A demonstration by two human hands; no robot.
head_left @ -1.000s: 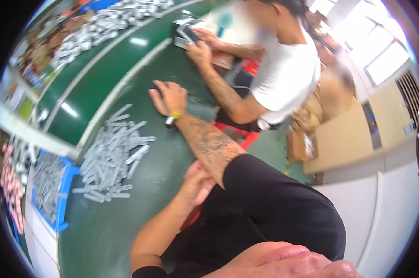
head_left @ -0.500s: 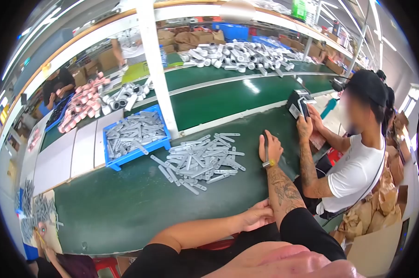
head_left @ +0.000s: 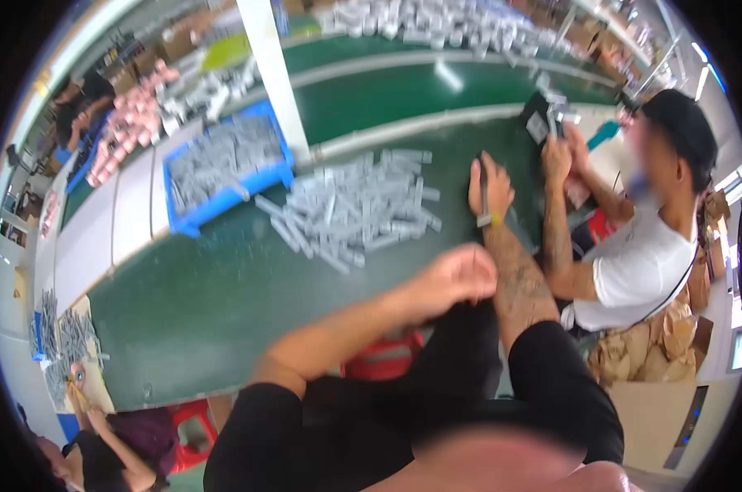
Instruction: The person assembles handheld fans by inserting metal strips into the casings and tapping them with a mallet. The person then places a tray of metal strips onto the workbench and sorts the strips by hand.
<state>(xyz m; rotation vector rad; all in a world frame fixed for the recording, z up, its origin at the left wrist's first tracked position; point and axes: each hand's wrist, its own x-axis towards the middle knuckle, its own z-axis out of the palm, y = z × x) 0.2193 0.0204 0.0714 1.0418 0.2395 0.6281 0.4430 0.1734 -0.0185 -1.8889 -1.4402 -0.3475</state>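
My left hand [head_left: 459, 277] is blurred, its fingers curled in, beside my right forearm; nothing shows in it. Farther forward, my right hand [head_left: 491, 190] rests at the right of the green table [head_left: 215, 320], fingers drawn together. A slim dark strip runs along it to the yellowish wristband [head_left: 489, 219]; what it is, I cannot make out. Left of that hand lies a loose heap of flat grey plastic strips [head_left: 358, 205]. More grey strips fill a blue tray [head_left: 189, 221] farther left.
A co-worker in a white shirt [head_left: 646, 266] handles a small device at the right. Behind the white post [head_left: 272, 78] runs a green conveyor [head_left: 404, 90] with white parts [head_left: 445, 25]. Pink parts [head_left: 129, 127] lie at the back left. Another person [head_left: 100, 447] works at lower left.
My left hand has moved up along my right forearm, away from my lap. My right hand stays near the table's right side. The view has tipped downward.
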